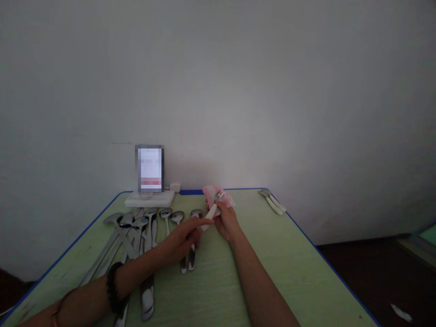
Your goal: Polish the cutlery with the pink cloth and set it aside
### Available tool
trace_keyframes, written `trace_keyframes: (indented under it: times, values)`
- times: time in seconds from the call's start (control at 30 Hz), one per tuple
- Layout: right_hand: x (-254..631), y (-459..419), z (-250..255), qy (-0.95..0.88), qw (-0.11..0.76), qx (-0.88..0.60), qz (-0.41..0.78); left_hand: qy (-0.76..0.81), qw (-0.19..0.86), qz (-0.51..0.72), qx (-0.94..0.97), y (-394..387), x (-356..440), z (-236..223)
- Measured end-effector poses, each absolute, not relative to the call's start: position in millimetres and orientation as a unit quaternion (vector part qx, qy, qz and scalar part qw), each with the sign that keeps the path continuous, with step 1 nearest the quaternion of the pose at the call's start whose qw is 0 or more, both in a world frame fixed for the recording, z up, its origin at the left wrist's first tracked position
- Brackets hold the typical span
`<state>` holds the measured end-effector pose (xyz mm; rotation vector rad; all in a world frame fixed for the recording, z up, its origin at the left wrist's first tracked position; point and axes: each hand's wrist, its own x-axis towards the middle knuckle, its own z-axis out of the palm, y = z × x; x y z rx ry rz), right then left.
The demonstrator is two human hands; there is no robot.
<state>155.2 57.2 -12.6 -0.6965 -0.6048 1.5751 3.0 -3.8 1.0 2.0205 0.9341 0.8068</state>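
Observation:
My left hand (184, 240) is closed on the white handle of a piece of cutlery (211, 212), which slants up and away to the right. Its metal head lies in a pink-and-white cloth (210, 192), and I cannot tell whether it is a spoon or a fork. My right hand (225, 221) grips the cloth around that head, its thumb on top. Under and beside my left wrist are metal spoons (177, 217), partly hidden by the arm. The hands meet above the middle of the table.
On the green table (265, 254) with blue edging, a pile of long-handled metal utensils (116, 240) spreads at left. A blurred-out screen (150, 168) stands on a white base (160, 199) by the wall. Two white-handled forks (272, 202) lie near the right edge.

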Motion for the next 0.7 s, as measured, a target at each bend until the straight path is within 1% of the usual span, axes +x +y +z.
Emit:
trace_keyframes:
  times: [0.07,0.2,0.3,0.43,0.53,0.7]
  values:
    - [154.8,57.5,-11.6,-0.256,0.612,-0.298,0.687,0.359,0.360,0.341,0.791,-4.3,2.7,1.6]
    - [151.6,57.5,-9.0,-0.241,0.625,-0.280,0.688,0.380,0.389,0.364,0.756,-4.2,3.1,1.0]
    - [150.2,56.6,-9.1,-0.256,0.621,-0.280,0.686,0.395,0.394,0.358,0.749,-4.4,4.3,0.9]
    - [151.0,56.3,-12.1,-0.282,0.611,-0.278,0.686,0.402,0.368,0.335,0.769,-5.1,4.8,1.4]
    - [152.3,57.2,-13.1,-0.269,0.613,-0.279,0.689,0.403,0.352,0.323,0.781,-5.1,4.0,1.3]
    - [151.9,56.8,-11.1,-0.263,0.617,-0.287,0.684,0.400,0.358,0.320,0.780,-3.8,2.9,-1.1]
